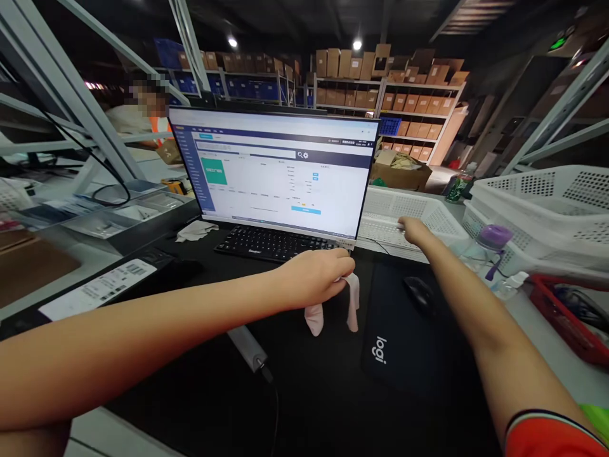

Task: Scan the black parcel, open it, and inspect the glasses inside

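My left hand (318,274) hovers in front of the black keyboard (273,243), fingers closed on a pair of small pink socks (333,309) that dangle from it above the black desk mat. My right hand (413,231) reaches forward into a low white perforated basket (394,212) to the right of the monitor (278,171); its fingers are partly hidden and I cannot see whether they hold anything. Below my right forearm, a black mouse (419,293) rests on a dark mouse pad (404,336).
A grey handheld scanner (250,348) with a cable lies on the mat at front. A label sheet (98,289) lies to the left. Stacked white baskets (547,209), a purple-capped bottle (490,244) and a red bin (571,324) stand at right. A person in orange works behind the monitor.
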`<state>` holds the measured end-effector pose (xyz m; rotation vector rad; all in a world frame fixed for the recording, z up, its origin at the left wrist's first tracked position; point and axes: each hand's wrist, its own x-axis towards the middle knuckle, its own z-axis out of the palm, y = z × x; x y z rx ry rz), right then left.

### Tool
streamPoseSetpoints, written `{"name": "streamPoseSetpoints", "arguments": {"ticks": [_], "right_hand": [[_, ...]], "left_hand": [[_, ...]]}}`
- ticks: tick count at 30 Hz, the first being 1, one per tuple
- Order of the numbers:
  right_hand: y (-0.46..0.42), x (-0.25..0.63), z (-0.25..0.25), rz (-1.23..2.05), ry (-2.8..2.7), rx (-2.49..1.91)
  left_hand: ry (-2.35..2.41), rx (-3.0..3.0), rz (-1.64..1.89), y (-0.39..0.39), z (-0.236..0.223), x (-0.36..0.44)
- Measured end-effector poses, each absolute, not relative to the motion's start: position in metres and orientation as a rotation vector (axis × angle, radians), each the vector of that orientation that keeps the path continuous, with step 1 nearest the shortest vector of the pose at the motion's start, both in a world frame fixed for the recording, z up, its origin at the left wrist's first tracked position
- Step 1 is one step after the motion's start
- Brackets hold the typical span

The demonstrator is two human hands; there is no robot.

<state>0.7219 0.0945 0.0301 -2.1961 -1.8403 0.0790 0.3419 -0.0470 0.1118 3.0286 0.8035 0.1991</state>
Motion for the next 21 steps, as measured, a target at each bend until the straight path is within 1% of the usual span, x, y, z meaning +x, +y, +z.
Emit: {"name": "streamPoseSetpoints", "arguments": {"ticks": [3,6,8,10,12,13,14,17,21], "right_hand": [[0.076,0.716,0.040,0.181,-1.744,-2.139],[0.041,0.704,0.054,0.338,-1.765,-1.925],[0.010,0.688,0.061,0.535,-1.861,-1.716],[-0.020,0.670,0.064,0.829,-1.949,-1.473],[-0.041,0.655,0.064,1.063,-1.903,-1.315],[-0.048,0.651,0.064,1.107,-1.809,-1.307],[-0.052,0.652,0.065,1.088,-1.686,-1.342],[-0.055,0.675,0.066,0.869,-1.352,-1.472],[-0.054,0.722,0.060,0.743,-1.184,-1.638]], "left_hand": [[0.841,2.994,0.334,-0.045,0.112,0.353],[0.871,2.932,0.504,-0.034,0.111,0.375],[0.867,2.893,0.588,-0.023,0.112,0.398],[0.865,2.847,0.655,-0.010,0.115,0.424],[0.885,2.782,0.706,0.003,0.118,0.449],[0.902,2.749,0.718,0.009,0.120,0.461],[0.921,2.719,0.717,0.015,0.121,0.471],[0.980,2.664,0.652,0.033,0.123,0.496],[1.017,2.641,0.574,0.058,0.126,0.524]]}}
